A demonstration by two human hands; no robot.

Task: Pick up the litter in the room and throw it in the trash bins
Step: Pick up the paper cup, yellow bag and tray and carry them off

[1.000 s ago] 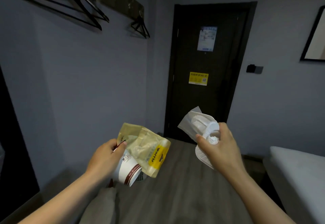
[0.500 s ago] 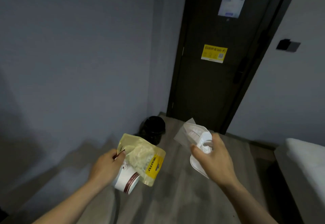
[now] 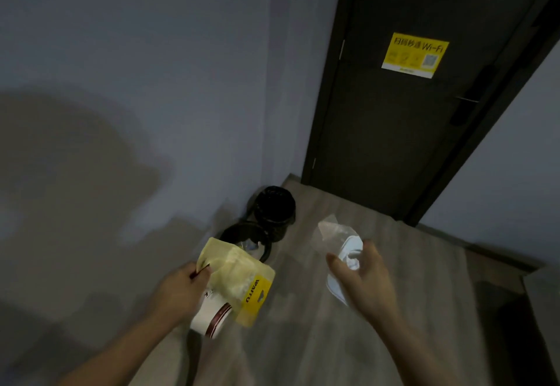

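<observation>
Dark door [image 3: 409, 143] is standing shut at 1 o'clock of view. Wood floor [image 3: 348, 340] is running up to it.

Two black bins are sitting in the wall corner, just above centre: far bin [image 3: 281, 228] and near bin [image 3: 239, 227], touching or just beside each other, cannot tell which. Something pale is lying inside the near one.

Left hand [image 3: 178, 291], at 7 o'clock of the near bin, is grasping a yellow pouch [image 3: 236, 276] and a paper cup [image 3: 209, 319] together, fingers curled round both. Right hand [image 3: 363, 282], at 4 o'clock of the bins, is gripping a white wrapped packet [image 3: 345, 260].

Step in hand, as judged: carrying litter to the bins. Next move is calling for closing in, bringing each hand low over a bin mouth, then loosening the fingers. The light pouch is likely to drift wide if dropped from high.
</observation>
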